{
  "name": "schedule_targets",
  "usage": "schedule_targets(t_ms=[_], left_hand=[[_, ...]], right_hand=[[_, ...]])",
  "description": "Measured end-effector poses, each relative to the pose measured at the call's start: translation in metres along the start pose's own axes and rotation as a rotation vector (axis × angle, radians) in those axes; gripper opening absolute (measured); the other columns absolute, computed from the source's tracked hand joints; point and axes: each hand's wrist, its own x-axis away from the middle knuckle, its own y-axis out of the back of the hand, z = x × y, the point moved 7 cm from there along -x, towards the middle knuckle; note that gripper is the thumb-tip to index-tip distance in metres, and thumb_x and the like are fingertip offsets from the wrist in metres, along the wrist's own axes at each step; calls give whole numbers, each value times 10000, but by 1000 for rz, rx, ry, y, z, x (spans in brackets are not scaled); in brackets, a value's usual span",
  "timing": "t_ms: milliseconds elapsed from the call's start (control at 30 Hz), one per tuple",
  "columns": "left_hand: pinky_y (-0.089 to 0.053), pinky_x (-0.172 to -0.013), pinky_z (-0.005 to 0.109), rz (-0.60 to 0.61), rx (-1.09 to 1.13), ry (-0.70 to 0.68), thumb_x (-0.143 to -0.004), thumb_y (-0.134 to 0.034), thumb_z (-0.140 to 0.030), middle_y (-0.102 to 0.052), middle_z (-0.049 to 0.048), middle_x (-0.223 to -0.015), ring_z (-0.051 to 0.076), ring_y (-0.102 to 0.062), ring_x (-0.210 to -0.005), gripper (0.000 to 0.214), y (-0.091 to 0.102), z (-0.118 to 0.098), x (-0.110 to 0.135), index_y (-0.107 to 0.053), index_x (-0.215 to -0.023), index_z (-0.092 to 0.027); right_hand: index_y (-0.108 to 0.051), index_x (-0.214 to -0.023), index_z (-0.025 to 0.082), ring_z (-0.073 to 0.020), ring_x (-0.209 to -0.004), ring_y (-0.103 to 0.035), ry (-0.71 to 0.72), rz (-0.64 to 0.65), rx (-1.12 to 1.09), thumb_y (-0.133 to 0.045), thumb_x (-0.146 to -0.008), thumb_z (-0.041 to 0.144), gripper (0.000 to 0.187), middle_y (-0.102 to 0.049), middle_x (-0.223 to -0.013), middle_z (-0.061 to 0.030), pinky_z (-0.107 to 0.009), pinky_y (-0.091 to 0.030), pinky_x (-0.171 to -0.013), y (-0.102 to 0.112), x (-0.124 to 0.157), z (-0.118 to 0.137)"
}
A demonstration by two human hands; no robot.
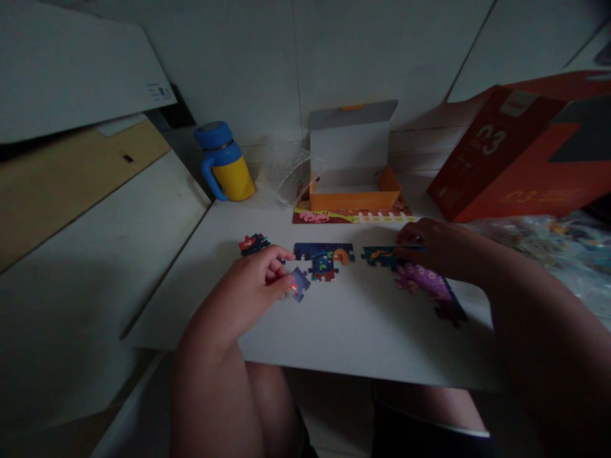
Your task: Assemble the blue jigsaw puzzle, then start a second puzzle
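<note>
A purple jigsaw puzzle piece with a red patch (pixel 300 284) is pinched at its left edge by my left hand (pixel 262 273), thumb on it and fingers curled. Right beside it on the white table lies a joined dark-blue puzzle section (pixel 324 261) with leaves and an orange curl. My right hand (pixel 424 245) is at the far edge of another joined puzzle section (pixel 422 280), showing a purple tentacle-like shape. Its thumb lies on the top strip and its fingers bend past the edge, partly hiding it. Loose puzzle pieces (pixel 252 243) with red lie behind my left hand.
An open orange box (pixel 356 200) stands on a colourful picture sheet (pixel 329 217) at the back. Left of it are clear plastic (pixel 285 172) and a blue-yellow jug (pixel 229 168). A large red box (pixel 515 149) and clear plastic packaging (pixel 548 248) sit on the right.
</note>
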Motion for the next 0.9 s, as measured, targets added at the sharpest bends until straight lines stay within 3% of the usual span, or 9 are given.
schedule_targets(t_ms=[200,433,667,900], left_hand=[[-486,-631,303,15,-295,139,-881,-727,-332,-754,16,-855,228,-731,-748,304,0,16,9,-699,-1168,-236],[-487,-723,318,91,-433,76,-804,-798,-247,-750,2,-881,241,-710,-815,458,-9,8,12,-751,-1257,-298],[-396,-619,294,57,-484,73,-882,-768,-302,-722,5,-827,228,-666,-728,250,-12,7,6,-759,-1129,-272],[-446,-693,331,43,-524,16,-910,-742,-250,-749,27,-850,245,-683,-756,216,-19,-4,4,-759,-1125,-246]], right_hand=[[-748,-1102,183,-325,-966,-727,31,-6,-12,-565,-1011,453,339,-762,-1117,-188,-442,-535,-863,-1,0,0],[-734,-1114,195,-320,-993,-727,0,15,6,-559,-1017,480,348,-749,-1134,-173,-430,-532,-884,-3,0,-2],[-739,-1110,197,-330,-1009,-726,-18,7,4,-569,-1010,465,333,-736,-1148,-179,-435,-536,-897,-2,1,-1],[-741,-1125,191,-349,-1003,-730,9,2,6,-556,-1011,487,367,-741,-1146,-193,-456,-543,-894,-3,0,-2]])
